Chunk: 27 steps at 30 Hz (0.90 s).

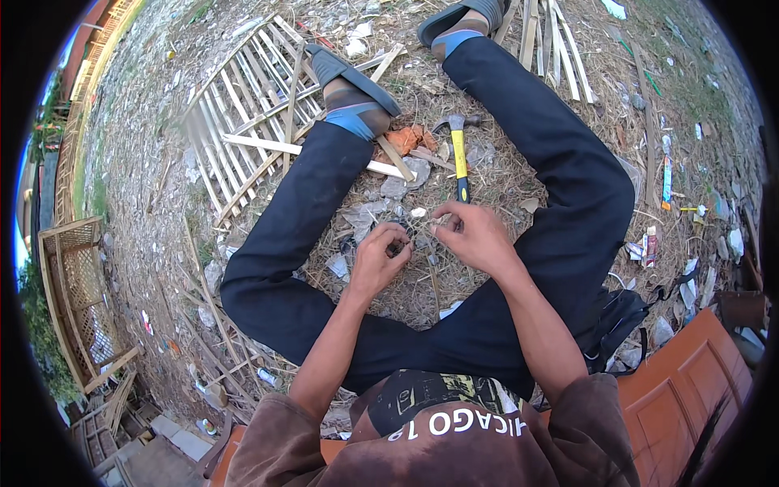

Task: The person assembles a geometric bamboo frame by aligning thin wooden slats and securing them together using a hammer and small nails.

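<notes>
My left hand is curled, thumb toward fingers, around something small and dark that I cannot make out. Just to its right, my right hand has thumb and forefinger pinched together; whatever lies between them is too small to name. Both hands are held low between my bent legs, a short gap apart. Beyond the right hand lies a claw hammer with a yellow and black handle, its head pointing away from me. A small pale stone shows between the hands.
A slatted bamboo panel lies beyond my left foot, and more bamboo strips lie near my right foot. Broken orange brick sits near the hammer. A brown wooden panel is at lower right; a lattice frame stands far left.
</notes>
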Each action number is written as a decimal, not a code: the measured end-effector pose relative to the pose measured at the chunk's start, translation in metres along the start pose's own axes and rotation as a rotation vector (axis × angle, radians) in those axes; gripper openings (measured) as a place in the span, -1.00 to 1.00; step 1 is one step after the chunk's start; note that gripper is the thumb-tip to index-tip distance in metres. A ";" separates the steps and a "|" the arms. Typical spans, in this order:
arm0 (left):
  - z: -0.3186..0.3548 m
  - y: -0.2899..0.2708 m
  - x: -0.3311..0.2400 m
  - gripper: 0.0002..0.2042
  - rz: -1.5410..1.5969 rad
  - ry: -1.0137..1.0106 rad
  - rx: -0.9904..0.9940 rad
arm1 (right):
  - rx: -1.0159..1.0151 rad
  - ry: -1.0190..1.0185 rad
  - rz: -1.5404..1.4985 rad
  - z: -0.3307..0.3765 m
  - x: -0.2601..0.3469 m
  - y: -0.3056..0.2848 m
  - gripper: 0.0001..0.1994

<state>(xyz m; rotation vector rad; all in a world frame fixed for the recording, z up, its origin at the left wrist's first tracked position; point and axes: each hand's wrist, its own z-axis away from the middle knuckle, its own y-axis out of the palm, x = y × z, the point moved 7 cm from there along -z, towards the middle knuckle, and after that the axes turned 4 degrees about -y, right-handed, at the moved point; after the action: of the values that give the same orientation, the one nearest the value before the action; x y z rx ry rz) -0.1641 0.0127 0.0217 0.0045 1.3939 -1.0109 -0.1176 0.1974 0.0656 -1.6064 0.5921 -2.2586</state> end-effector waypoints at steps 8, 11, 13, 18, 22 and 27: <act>0.001 0.000 -0.012 -0.84 0.106 0.180 -0.081 | 0.078 -0.063 0.005 -0.008 0.003 0.030 -0.82; 0.000 0.000 -0.015 -0.85 0.132 0.175 -0.050 | 0.081 -0.073 0.010 -0.011 -0.004 0.034 -0.81; -0.001 0.003 -0.007 -0.85 0.154 0.109 0.004 | 0.083 -0.100 0.016 -0.011 -0.004 0.036 -0.78; 0.001 0.008 0.007 -0.79 -0.099 -0.092 0.149 | -0.052 -0.037 -0.007 -0.010 0.002 0.011 -0.83; 0.014 -0.004 0.028 -0.71 -0.357 -0.275 0.254 | -0.144 0.027 -0.104 -0.012 -0.005 -0.012 -0.82; 0.016 -0.032 -0.024 -0.64 -0.189 0.142 -0.195 | -0.057 0.117 -0.529 -0.014 -0.017 0.012 -0.84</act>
<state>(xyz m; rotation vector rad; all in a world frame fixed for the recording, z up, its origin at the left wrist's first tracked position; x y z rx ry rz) -0.1663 -0.0011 0.0624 -0.2062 1.6415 -1.0413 -0.1251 0.1972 0.0413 -1.8368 0.2781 -2.7442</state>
